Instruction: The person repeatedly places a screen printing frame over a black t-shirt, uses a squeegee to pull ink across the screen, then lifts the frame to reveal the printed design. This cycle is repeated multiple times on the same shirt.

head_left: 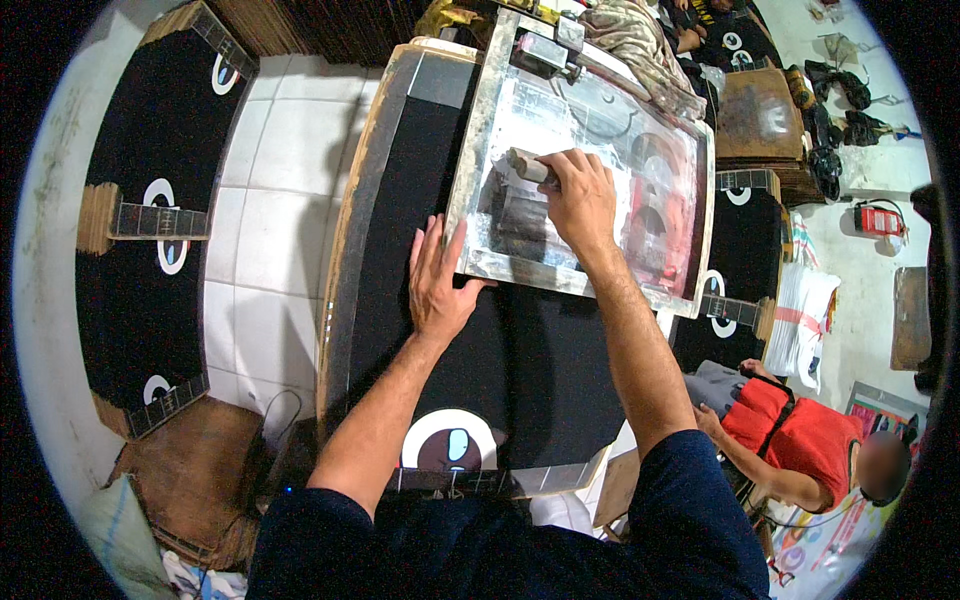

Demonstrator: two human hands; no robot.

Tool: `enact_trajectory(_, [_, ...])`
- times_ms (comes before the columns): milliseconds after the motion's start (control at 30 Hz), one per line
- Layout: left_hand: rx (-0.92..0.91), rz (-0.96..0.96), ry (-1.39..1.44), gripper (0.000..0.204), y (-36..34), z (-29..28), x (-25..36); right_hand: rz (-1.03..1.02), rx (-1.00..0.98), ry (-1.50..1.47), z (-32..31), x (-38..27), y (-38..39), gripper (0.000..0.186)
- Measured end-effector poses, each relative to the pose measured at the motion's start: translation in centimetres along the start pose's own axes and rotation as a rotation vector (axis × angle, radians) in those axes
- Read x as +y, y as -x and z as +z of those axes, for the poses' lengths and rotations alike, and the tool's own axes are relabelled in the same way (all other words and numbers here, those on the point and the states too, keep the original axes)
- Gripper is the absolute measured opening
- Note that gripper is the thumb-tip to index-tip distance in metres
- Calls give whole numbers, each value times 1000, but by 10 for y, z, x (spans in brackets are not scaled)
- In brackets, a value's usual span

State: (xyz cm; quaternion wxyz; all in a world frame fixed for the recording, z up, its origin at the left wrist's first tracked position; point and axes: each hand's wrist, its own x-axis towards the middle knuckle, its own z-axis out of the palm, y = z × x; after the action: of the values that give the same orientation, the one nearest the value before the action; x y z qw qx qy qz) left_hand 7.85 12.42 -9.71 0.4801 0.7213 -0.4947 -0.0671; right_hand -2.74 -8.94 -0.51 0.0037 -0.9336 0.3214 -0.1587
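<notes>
A silkscreen frame (535, 275) lies tilted across the far part of a board covered with black fabric (540, 390). White ink (530, 125) is smeared over its mesh, with pinkish stains towards the right. My right hand (582, 200) is closed round a squeegee (528, 165) and holds it over the mesh. The blade's contact with the mesh is hard to make out. My left hand (440, 280) rests at the frame's near left corner, fingers stretched and spread, thumb near the lower rail. Close to my body, a printed white-and-brown eye (455, 442) shows on the fabric.
On the left, across white floor tiles (270, 190), runs another board with black fabric (150, 120) and eye prints. A similar board (740, 260) stands to the right. A person in red (790, 440) sits at lower right. A fire extinguisher (880, 220) hangs on the wall.
</notes>
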Motion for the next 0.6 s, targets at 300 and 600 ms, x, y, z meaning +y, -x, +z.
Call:
enact_trajectory(300, [50,11,95,97,6,1,0,71,-114,-73,-27,36,-54,41])
enact_trajectory(600, [36,7,76,96,6,-1,3,44,-268,-20,-3,69,-98,62])
